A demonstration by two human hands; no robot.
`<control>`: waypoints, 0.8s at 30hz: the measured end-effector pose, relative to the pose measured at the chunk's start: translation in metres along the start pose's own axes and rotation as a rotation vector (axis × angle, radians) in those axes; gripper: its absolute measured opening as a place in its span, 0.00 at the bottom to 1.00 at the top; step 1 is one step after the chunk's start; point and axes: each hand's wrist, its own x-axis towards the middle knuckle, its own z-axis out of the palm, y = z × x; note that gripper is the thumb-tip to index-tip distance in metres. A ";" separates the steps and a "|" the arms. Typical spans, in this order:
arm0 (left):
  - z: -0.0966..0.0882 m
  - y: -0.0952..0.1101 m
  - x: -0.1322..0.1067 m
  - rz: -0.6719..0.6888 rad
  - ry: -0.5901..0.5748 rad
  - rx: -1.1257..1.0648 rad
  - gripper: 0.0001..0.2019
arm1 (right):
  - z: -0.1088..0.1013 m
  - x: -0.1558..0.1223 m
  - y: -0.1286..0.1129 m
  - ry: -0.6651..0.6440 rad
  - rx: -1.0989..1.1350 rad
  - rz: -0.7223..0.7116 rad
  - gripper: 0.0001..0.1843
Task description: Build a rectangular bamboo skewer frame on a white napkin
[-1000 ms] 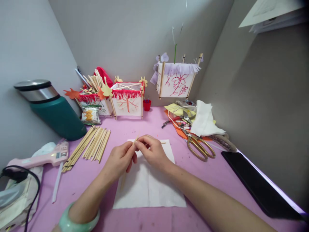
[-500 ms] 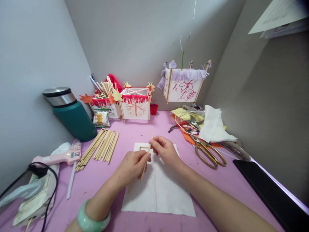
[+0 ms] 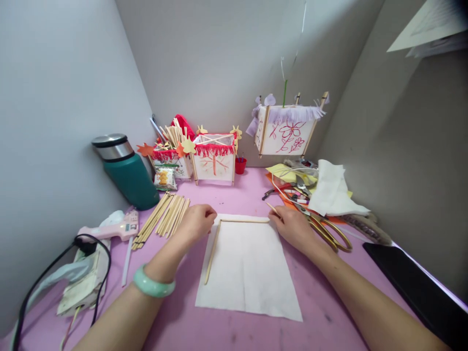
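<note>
A white sheet of paper (image 3: pixel 252 273) lies in front of me. One thin wooden stick (image 3: pixel 212 253) runs down its left side, and another wooden stick (image 3: pixel 244 221) lies along its top edge, meeting the first at the upper left corner. My left hand (image 3: pixel 197 223) is closed beside that corner, fingers curled, with nothing showing in them. At the upper right corner, my right hand (image 3: pixel 292 225) pinches a wooden stick (image 3: pixel 272 209), whose tip points up and to the left; the hand hides the rest of it.
Bundled sticks (image 3: pixel 171 214), a pink glue gun (image 3: pixel 117 229) with its cord and a teal bottle (image 3: pixel 129 178) stand left. Paper lanterns (image 3: pixel 214 163) are at the back; another lantern (image 3: pixel 288 131) hangs. Gold-handled scissors (image 3: pixel 329 234) lie close by my right hand.
My hands have moved apart, the left to the left and the right to the right. The stick that both hands held is now in my right hand alone. The view has shifted slightly.
</note>
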 end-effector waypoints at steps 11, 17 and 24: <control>0.027 -0.011 0.014 0.054 0.031 0.111 0.13 | 0.007 0.001 0.018 -0.104 -0.274 -0.065 0.08; 0.025 -0.011 0.014 0.079 -0.001 0.115 0.13 | 0.008 0.002 0.019 -0.139 -0.307 -0.091 0.10; 0.026 -0.012 0.014 0.091 -0.001 0.105 0.13 | 0.010 0.002 0.019 -0.144 -0.317 -0.106 0.09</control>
